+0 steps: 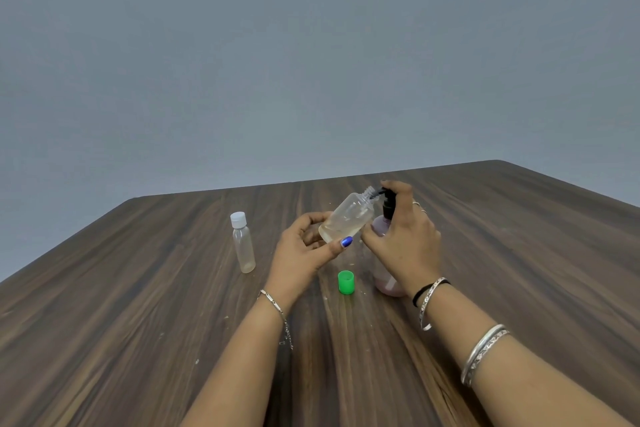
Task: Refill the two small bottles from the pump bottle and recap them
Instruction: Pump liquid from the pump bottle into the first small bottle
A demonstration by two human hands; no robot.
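My left hand (304,253) grips a small clear bottle (348,217) without its cap, tilted so its threaded neck meets the black spout of the pump bottle (387,282). A little pale liquid lies in the low end of the tilted bottle. My right hand (403,236) wraps around the pump bottle, with fingers on top of the black pump head (388,205). The pump bottle stands on the table and shows pinkish liquid low down. A green cap (346,282) lies on the table between my wrists. A second small clear bottle (243,242) with a white cap stands upright to the left.
A dark wood-grain table (138,322) carries everything; its far edge runs behind the bottles and a corner shows at the upper right. A plain grey wall fills the background. Small pale specks dot the tabletop.
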